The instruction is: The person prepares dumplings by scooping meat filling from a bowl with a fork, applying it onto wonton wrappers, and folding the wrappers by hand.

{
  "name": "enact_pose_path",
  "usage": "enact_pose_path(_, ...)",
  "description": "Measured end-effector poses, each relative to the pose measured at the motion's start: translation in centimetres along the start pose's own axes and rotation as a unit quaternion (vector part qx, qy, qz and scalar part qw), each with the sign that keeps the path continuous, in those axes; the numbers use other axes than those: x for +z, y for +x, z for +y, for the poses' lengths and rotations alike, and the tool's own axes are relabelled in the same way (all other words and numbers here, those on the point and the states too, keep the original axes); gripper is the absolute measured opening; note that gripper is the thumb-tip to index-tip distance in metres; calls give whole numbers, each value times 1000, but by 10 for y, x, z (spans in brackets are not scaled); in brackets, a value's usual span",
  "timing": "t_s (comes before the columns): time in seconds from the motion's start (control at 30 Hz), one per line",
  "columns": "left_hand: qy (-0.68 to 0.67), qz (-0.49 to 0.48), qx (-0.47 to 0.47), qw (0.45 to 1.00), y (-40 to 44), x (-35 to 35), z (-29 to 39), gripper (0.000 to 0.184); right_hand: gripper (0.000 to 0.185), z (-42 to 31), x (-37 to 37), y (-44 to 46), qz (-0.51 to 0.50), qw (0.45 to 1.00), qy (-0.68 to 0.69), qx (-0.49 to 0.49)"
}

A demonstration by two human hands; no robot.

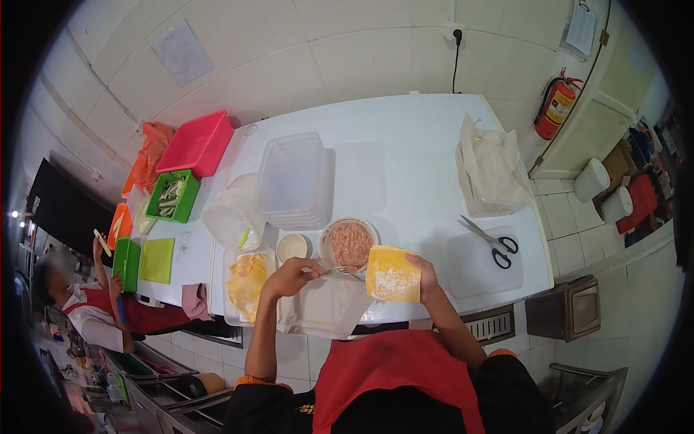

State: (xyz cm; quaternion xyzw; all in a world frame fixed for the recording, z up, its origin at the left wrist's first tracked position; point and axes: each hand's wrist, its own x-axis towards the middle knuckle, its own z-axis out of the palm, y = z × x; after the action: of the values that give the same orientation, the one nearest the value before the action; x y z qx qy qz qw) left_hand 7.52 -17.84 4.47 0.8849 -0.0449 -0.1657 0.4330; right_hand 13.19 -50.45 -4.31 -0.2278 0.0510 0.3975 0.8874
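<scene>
My left hand point(293, 276) is closed in a pinch at the near rim of a bowl of minced meat point(351, 242). It grips a thin utensil point(334, 270), whose exact kind I cannot make out. My right hand point(427, 279) holds the right edge of a square yellow dough wrapper point(394, 275) dusted with white flour; whether it is one sheet or a stack I cannot tell. More yellow wrappers point(247, 286) lie in a clear tray left of my left hand. A small cup of pale liquid point(292, 247) stands beside the meat bowl. Beige paper or cloth point(325, 307) lies below my hands.
Stacked clear containers point(293, 177) stand behind the bowl. To the right, black-handled scissors point(495, 242) rest on a translucent lid point(473, 271), with a cloth-covered container point(495, 170) behind. A co-worker point(94, 304) at left handles a long pale item near green boxes point(126, 264).
</scene>
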Motion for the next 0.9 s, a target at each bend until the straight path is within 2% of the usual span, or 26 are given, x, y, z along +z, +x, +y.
enact_pose_path(0.07,-85,0,-87,993,-16,-4,44,14,53,-1,14,-9,17,999,8,-28)
enact_pose_path(0.17,-120,64,-45,990,-24,4,60,12,56,-1,30,-12,8,998,38,-57)
enact_pose_path(0.27,-85,171,79,978,-18,19,80,12,57,1,52,-11,3,995,54,-88)
enact_pose_path(0.37,-7,262,138,955,-9,32,98,12,58,-2,78,-13,-17,991,67,-117)
enact_pose_path(0.53,-52,274,124,952,-17,32,117,17,58,-3,83,-10,-60,983,78,-152)
enact_pose_path(0.67,-68,314,96,942,-34,14,119,15,57,-6,84,-16,-59,984,81,-149)
enact_pose_path(0.9,-124,347,118,922,-51,-2,116,12,55,-7,85,-19,-79,983,103,-126)
